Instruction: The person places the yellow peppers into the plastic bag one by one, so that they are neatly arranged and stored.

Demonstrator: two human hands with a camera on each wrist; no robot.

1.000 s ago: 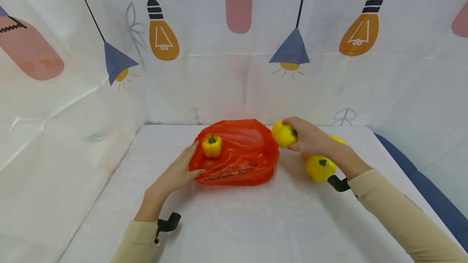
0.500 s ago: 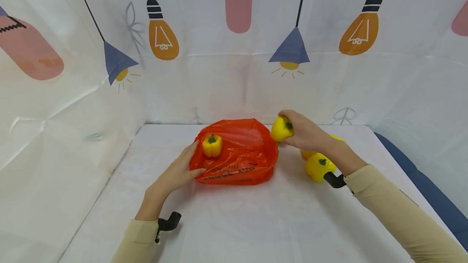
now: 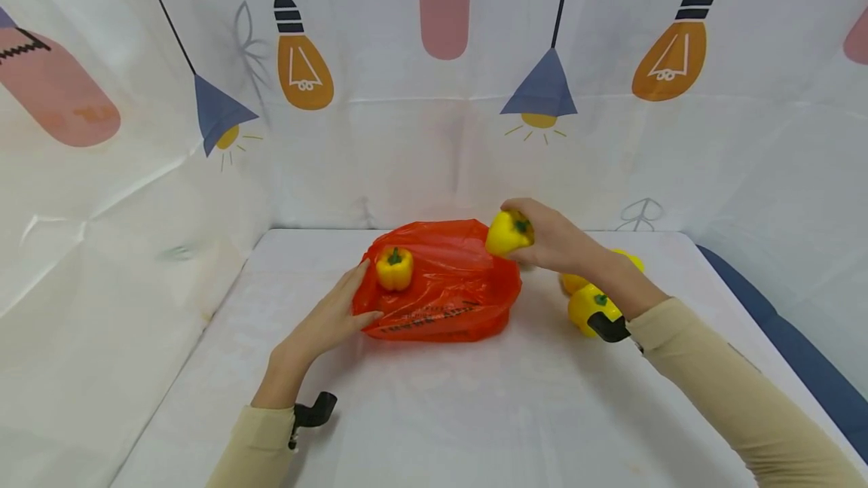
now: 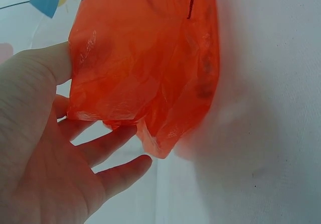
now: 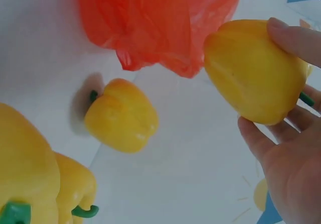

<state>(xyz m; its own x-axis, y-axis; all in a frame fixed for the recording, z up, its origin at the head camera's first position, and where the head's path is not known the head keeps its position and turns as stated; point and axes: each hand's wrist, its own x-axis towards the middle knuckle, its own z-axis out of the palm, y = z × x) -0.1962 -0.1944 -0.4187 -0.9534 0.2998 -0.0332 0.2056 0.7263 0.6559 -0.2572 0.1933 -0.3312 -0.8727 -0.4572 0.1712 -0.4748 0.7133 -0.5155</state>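
My right hand (image 3: 552, 236) grips a yellow bell pepper (image 3: 507, 233) over the right rim of a red plastic bag (image 3: 441, 315). In the right wrist view, thumb and fingertips hold the same pepper (image 5: 256, 73) by its sides, its green stem toward the palm. At the bag's left side, my left hand (image 3: 330, 315) touches the plastic with spread fingers. The left wrist view shows the thumb and some fingers partly hidden by the bag (image 4: 145, 58). Another yellow pepper (image 3: 395, 270) sits upright within the bag's outline at the left.
Several more yellow peppers lie on the white table (image 3: 461, 413) to the right, partly covered by my right arm, including a front one (image 3: 588, 307). The right wrist view shows a single pepper (image 5: 123, 117) near the bag. A patterned white curtain (image 3: 407, 157) stands behind.
My right hand has moved left and slightly up, bringing the pepper from beside the bag to over its right rim. The left hand has stayed in place.
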